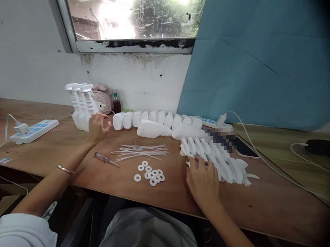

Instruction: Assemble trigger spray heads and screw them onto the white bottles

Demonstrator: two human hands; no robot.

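On the left, my left hand [98, 127] is beside three upright white spray bottles [82, 107] with trigger heads. Its thumb and fingers are apart, and nothing shows between them. My right hand [203, 178] lies at the left end of a pile of white trigger spray heads [225, 161], its fingers curled over the nearest one. The hand hides most of that piece. Between the hands lie thin white tubes [141, 151], several white ring washers [153, 175] and a screwdriver [106, 159] with a clear handle. Behind them, white bottles [154, 128] lie on their sides in a row.
At the left is a white power strip [39, 130] with a charger; another strip [215, 124] sits at the back right. A phone [246, 148] lies behind the spray heads, near a white cable [255, 148]. A pink bag [104, 99] and dark bottle [116, 103] stand by the wall.
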